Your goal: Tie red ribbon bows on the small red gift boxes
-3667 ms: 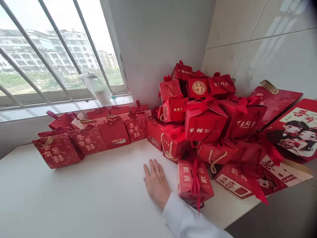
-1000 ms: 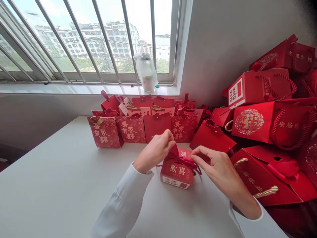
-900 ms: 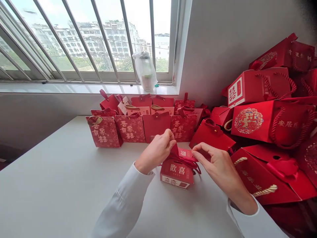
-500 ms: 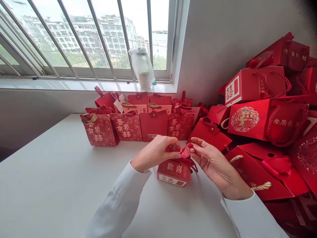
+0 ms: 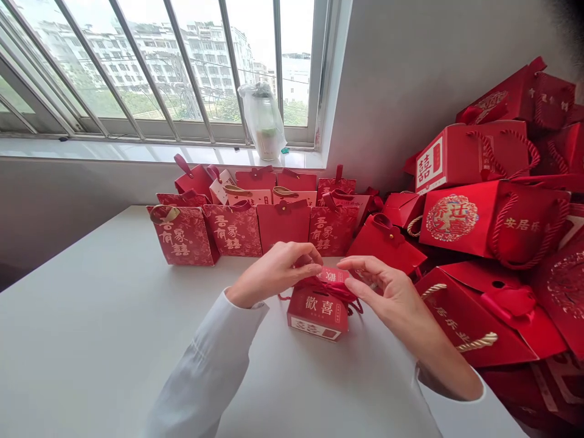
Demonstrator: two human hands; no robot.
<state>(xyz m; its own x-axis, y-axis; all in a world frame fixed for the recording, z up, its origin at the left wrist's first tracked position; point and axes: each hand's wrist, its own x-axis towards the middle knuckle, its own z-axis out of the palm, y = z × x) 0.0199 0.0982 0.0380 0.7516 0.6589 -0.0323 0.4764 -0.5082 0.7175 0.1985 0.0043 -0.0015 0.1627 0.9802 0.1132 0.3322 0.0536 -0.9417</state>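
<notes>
A small red gift box [image 5: 318, 308] with white characters and a white label strip stands on the white table between my hands. Dark red ribbon [image 5: 326, 286] runs across its top, with a cord loop at its right side. My left hand [image 5: 283, 267] is at the box's upper left, thumb and fingers pinched together at the ribbon; the fingertips partly hide what they grip. At the upper right, my right hand [image 5: 387, 289] has its thumb and fingers apart beside the ribbon, with nothing visible held.
Rows of red gift bags [image 5: 232, 231] stand at the table's back edge. A tall pile of red boxes [image 5: 483, 219] fills the right side. On the windowsill [image 5: 182, 152] stands a bottle in a plastic bag [image 5: 264, 125]. The white table [image 5: 114, 316] extends left.
The raised ribbon between my hands now lies lower across the box top. My right hand has let go of its ribbon end and opened. My left hand has shifted slightly left.
</notes>
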